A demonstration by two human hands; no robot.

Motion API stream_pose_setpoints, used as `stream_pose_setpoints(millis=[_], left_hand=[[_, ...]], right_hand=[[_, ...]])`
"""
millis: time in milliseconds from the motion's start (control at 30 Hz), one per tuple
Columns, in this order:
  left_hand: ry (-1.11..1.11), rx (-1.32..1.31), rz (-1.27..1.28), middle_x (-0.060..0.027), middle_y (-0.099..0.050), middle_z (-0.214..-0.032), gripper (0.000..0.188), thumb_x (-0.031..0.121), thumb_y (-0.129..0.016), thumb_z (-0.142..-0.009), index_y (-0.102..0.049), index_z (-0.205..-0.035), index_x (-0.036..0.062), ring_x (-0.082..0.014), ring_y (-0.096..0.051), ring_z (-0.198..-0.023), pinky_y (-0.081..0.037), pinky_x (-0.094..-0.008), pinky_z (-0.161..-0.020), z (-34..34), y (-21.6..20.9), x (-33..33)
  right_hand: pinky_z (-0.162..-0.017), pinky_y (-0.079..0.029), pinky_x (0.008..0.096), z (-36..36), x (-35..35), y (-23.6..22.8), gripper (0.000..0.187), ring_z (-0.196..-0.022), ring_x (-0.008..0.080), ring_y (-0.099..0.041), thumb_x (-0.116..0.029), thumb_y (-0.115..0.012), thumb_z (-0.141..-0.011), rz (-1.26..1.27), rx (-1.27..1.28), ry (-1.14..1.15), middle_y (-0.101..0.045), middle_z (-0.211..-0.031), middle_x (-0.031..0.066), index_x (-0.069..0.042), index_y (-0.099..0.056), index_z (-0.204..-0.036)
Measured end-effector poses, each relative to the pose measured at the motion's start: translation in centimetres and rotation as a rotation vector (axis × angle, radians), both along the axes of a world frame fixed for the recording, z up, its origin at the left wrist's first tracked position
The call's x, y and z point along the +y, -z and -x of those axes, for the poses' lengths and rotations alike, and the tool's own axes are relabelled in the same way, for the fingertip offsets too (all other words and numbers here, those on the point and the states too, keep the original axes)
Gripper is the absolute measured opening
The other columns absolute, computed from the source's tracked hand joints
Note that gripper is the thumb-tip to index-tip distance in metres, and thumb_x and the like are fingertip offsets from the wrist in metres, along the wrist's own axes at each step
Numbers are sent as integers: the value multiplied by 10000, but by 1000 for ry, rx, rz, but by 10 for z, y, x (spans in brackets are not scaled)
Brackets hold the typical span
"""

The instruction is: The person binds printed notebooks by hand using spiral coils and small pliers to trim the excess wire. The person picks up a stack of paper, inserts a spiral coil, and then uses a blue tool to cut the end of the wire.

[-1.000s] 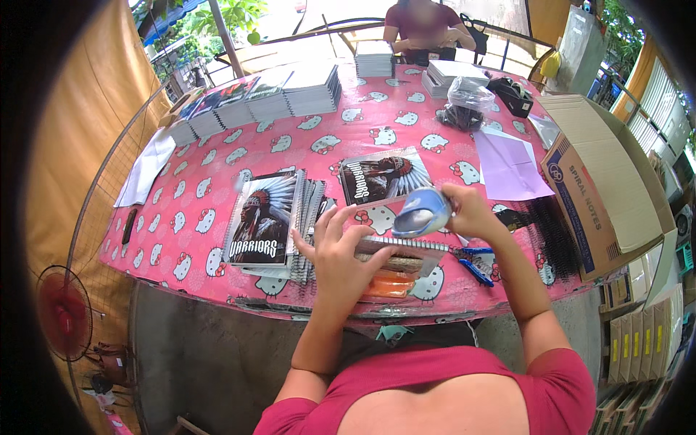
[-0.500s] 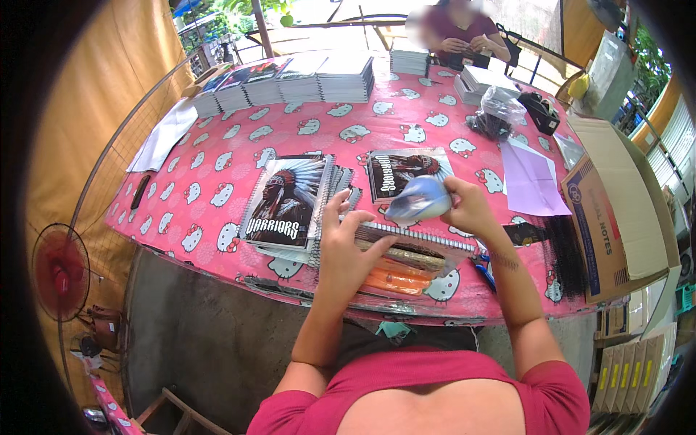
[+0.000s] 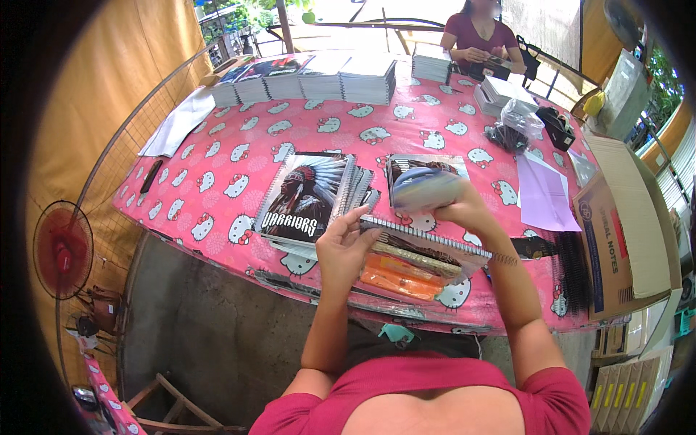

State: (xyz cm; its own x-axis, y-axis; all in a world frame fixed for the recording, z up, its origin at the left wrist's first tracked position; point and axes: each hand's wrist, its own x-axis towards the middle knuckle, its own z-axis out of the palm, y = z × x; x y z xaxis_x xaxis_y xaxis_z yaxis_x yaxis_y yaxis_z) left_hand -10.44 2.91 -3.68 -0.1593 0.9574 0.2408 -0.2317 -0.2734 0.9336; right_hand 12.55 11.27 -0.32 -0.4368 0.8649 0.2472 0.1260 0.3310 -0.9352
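Note:
A spiral-bound notebook (image 3: 428, 235) is tilted in front of me, its coil along the upper edge. My left hand (image 3: 344, 243) is closed on its left end, thumb and fingers at the spine. My right hand (image 3: 464, 210) grips a rounded blue-and-white object (image 3: 428, 190), too smeared by motion to name, above the coil. Behind it lies a notebook (image 3: 406, 167) with a feathered-headdress cover, partly hidden. To the left sits a stack of notebooks (image 3: 301, 196) with the same cover. Below the tilted notebook are a clear-wrapped orange thing (image 3: 399, 279) and a brownish wrapped bundle (image 3: 417, 259).
Stacks of notebooks (image 3: 322, 83) line the far edge of the pink patterned table (image 3: 239, 148). To the right are a purple sheet (image 3: 544, 196), black coils (image 3: 574, 272) and an open cardboard box (image 3: 616, 239). Another person (image 3: 482, 43) sits across. A red fan (image 3: 64, 250) stands left.
My right hand and the blue-and-white object have shifted slightly left along the coil, relative to the notebook. The left hand keeps its hold. The whole view has shifted a little.

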Motion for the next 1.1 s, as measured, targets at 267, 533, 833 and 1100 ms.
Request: stream_pose_setpoints(millis=[267,533,833,1100], left_hand=[[4,-97,52,-75,-664,-899,338,-67,-726,-762,-629,-1085,-66,-81,-609,-787,-513,-211,-675,8,-5,-2],[-215,407,-622,-97,-674,-798,257,88,-827,-715,-618,-826,-12,-157,-638,-751,-506,-282,-670,-13,-82,-17],[15,987,-817,-122,-671,-895,130,54,-735,-776,-654,-877,43,-208,-639,-785,-520,-321,-718,-24,-73,-77],[3,659,-535,-116,-673,-897,250,-55,-796,-657,-678,-866,13,-204,-644,-755,-514,-281,-627,-66,-18,-67]], right_hand=[[-758,-491,473,-66,2,29,311,-948,362,-611,-51,-577,-713,-403,-818,895,-625,-947,171,-50,-580,-1024],[-956,-414,474,-146,-83,51,685,-1172,417,-472,-387,-769,-713,-444,-1089,1037,-480,-1264,245,12,-512,-1208],[-891,-418,425,-117,-170,87,510,-1054,351,-516,-283,-696,-808,-277,-903,669,-529,-1155,190,8,-546,-1199],[-840,-448,416,-46,-198,-12,421,-923,325,-570,-196,-718,-785,-297,-414,366,-577,-1021,158,-29,-580,-1146]])
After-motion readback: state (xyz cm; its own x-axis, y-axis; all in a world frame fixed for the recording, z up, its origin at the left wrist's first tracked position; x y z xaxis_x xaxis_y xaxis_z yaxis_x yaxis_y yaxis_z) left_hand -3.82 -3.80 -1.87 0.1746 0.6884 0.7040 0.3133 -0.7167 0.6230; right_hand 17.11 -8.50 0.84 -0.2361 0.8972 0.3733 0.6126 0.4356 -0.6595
